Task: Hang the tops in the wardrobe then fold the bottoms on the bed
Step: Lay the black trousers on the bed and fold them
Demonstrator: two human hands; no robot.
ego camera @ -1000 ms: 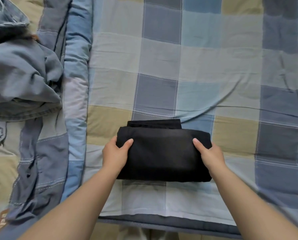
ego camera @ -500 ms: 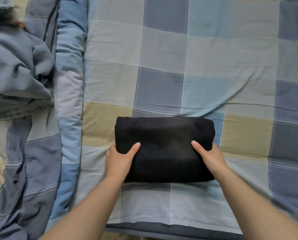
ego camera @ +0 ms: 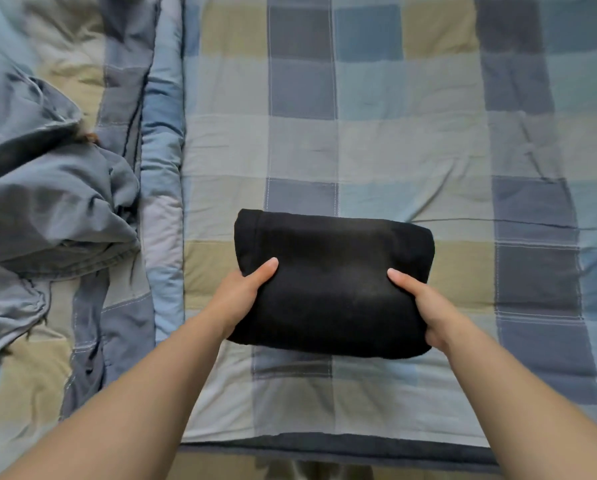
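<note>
Folded garment: a black garment (ego camera: 331, 282) folded into a thick rectangular bundle; likely trousers, though the dark fabric shows too little detail to be sure.
Where it is: over the near middle of the bed (ego camera: 376, 143), held between both hands; its far edge looks to lie on or just above the sheet, and I cannot tell which.
Left hand: the left hand (ego camera: 236, 299) grips the bundle's left end, thumb laid on top and pointing inward, fingers hidden beneath the fabric.
Right hand: the right hand (ego camera: 420, 303) grips the right end the same way, thumb on top, fingers curled under the near right corner.
Arms: both forearms are bare and reach in from the bottom edge of the view, angled toward each other.
Bed cover: a checked sheet in blue, grey, pale green and tan squares, lightly creased to the right of the bundle.
Quilt: a checked quilt (ego camera: 158, 168) in matching colours lies along the left side, its rolled edge running up and down the view.
Other clothing: a crumpled blue-grey denim garment (ego camera: 47, 202) lies on the quilt at the far left, well apart from the bundle.
Bed edge: a dark band (ego camera: 325, 445) runs along the near side of the bed.
</note>
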